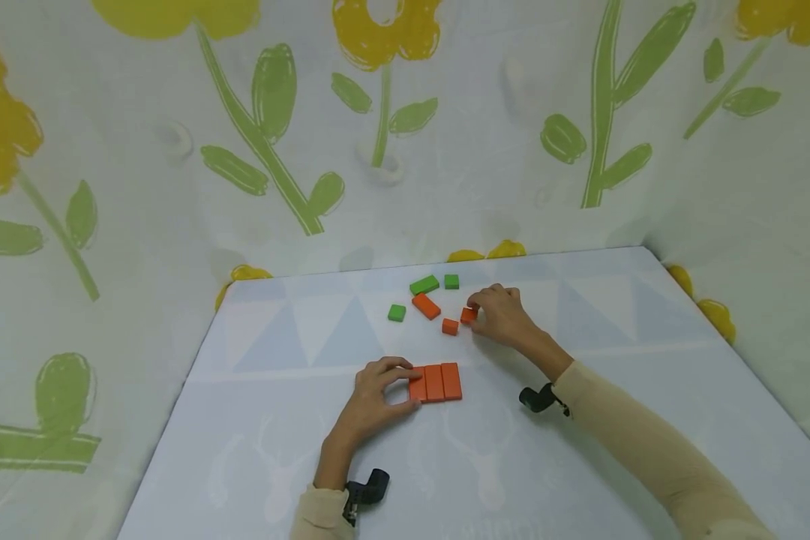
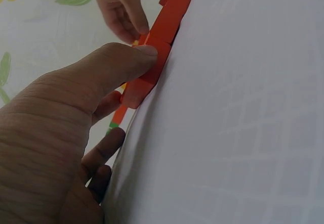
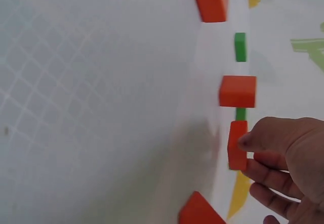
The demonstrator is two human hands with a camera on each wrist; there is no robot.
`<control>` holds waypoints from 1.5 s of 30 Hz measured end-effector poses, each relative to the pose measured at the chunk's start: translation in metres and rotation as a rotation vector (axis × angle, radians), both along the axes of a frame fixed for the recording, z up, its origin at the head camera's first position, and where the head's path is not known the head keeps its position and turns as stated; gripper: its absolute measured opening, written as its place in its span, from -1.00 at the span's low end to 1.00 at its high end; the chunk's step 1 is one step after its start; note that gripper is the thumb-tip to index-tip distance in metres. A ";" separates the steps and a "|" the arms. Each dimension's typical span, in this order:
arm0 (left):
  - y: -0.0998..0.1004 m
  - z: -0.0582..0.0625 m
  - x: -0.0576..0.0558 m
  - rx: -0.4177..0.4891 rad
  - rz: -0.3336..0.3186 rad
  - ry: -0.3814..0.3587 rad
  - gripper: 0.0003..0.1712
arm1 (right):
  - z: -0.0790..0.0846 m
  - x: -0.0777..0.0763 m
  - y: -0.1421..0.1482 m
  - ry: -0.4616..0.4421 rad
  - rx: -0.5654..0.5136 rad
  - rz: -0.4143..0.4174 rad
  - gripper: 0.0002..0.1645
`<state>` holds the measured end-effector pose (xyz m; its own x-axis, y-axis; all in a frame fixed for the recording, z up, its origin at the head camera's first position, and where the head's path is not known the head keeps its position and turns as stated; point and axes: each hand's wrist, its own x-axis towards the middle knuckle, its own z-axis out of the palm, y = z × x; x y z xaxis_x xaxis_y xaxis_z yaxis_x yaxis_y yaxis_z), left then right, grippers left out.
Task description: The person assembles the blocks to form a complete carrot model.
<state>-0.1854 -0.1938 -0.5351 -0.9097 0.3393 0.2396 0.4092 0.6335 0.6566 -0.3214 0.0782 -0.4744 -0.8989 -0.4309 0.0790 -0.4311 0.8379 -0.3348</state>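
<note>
Three flat orange blocks (image 1: 434,382) lie side by side in a row on the table. My left hand (image 1: 371,401) holds the leftmost one by its near and far ends; in the left wrist view the thumb presses on an orange block (image 2: 159,64). Further back and to the right, my right hand (image 1: 502,315) pinches a small orange block (image 1: 468,316) between thumb and fingers. That block also shows under the thumb in the right wrist view (image 3: 236,145). Just left of it sits another small orange block (image 1: 450,327), apart from the hand.
Behind the row lie a longer orange block (image 1: 426,306), a longer green block (image 1: 424,285) and two small green blocks, one at the back (image 1: 451,282) and one to the left (image 1: 397,313). A flower-patterned curtain (image 1: 445,187) hangs behind the table (image 1: 256,450).
</note>
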 end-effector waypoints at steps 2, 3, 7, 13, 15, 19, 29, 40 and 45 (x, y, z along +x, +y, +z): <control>0.001 0.000 0.000 0.003 -0.005 0.001 -0.53 | 0.003 0.004 0.005 0.007 -0.014 -0.004 -0.59; 0.001 0.000 0.000 0.001 -0.006 0.002 -0.53 | 0.005 0.006 0.007 0.013 -0.021 -0.002 -0.59; 0.000 -0.001 -0.001 0.003 -0.004 0.026 -0.54 | 0.011 0.019 0.014 0.035 -0.036 0.034 -0.60; 0.000 -0.003 -0.001 0.003 -0.002 0.031 -0.53 | 0.015 0.048 0.019 0.088 -0.066 0.117 -0.62; 0.001 -0.004 -0.001 0.005 -0.001 0.023 -0.53 | 0.015 0.058 0.019 0.111 -0.063 0.149 -0.63; 0.001 -0.003 -0.001 0.009 -0.006 0.001 -0.52 | 0.012 0.077 0.017 0.138 -0.071 0.212 -0.67; 0.000 0.000 0.001 0.007 0.014 -0.014 -0.53 | 0.008 0.111 0.000 0.168 -0.128 0.361 -0.63; -0.001 -0.001 0.000 -0.004 0.012 -0.015 -0.53 | -0.006 0.125 -0.024 0.177 -0.140 0.464 -0.66; 0.000 -0.001 0.000 -0.006 0.010 -0.010 -0.52 | -0.012 0.128 -0.030 0.198 -0.129 0.493 -0.68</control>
